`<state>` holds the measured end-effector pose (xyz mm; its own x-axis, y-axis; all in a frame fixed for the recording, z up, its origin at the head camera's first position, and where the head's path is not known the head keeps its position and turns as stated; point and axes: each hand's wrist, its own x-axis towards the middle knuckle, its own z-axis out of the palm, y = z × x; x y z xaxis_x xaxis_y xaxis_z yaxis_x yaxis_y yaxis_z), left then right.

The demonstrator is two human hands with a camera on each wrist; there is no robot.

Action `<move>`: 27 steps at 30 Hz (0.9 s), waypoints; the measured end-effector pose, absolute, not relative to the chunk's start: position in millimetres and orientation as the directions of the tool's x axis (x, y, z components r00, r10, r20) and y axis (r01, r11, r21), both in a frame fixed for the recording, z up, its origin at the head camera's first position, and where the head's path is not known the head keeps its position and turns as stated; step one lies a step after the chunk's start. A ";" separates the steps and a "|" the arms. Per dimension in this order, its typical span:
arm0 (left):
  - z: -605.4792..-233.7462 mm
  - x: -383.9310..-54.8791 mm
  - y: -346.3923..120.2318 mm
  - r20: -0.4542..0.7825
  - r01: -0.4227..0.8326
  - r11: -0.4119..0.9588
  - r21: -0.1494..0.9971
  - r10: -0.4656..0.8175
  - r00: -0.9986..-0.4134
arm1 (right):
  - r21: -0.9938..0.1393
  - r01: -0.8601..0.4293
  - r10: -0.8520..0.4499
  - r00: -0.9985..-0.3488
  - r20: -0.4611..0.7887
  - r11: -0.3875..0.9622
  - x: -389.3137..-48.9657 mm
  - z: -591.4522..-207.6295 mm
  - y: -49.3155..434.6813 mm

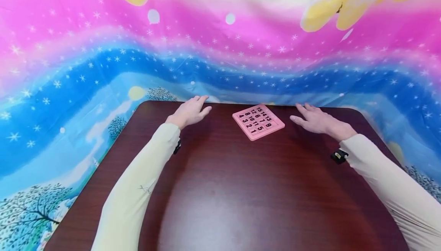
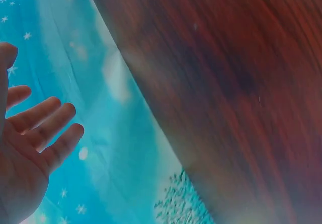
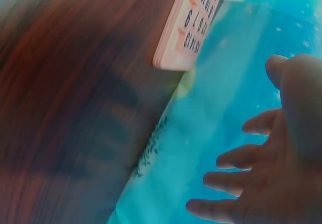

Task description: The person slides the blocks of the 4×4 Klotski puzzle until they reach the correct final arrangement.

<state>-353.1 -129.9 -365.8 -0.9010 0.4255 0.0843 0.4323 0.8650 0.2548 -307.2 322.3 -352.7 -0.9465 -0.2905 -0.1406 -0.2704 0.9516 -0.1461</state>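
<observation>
Pink plastic, the puzzle (image 1: 258,122) lay flat near the far edge of the table (image 1: 220,189), turned a little askew. Your left hand (image 1: 188,112) hovered to its left and your right hand (image 1: 318,121) to its right, both apart from it, fingers loosely spread and holding nothing. It looked light, stiff and thin, likely to slide on the polished wood, so its side edges seemed the place to grip. Nearer you than the puzzle lay wide bare wood; beyond it, cloth (image 1: 220,63).
</observation>
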 end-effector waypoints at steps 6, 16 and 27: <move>-377.1 -355.1 -106.8 0.140 0.438 0.830 0.346 0.416 -0.898 | -0.149 -0.293 -0.312 -0.941 -0.130 0.944 -312.1 -368.7 303.0; -392.6 -358.0 -83.6 0.137 0.383 0.794 0.473 0.363 -0.922 | -0.130 -0.318 -0.336 -0.929 -0.154 0.939 -319.1 -398.4 264.0; -408.6 -365.1 -48.2 0.021 0.324 0.836 0.442 0.351 -0.936 | -0.140 -0.229 -0.256 -0.941 -0.222 0.963 -324.7 -416.7 229.0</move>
<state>-365.1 -48.2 -408.6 -0.9360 0.3514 0.0214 0.3240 0.8362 0.4424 -324.7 229.0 -416.7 -0.9408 -0.2563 -0.2220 -0.2292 0.9632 -0.1405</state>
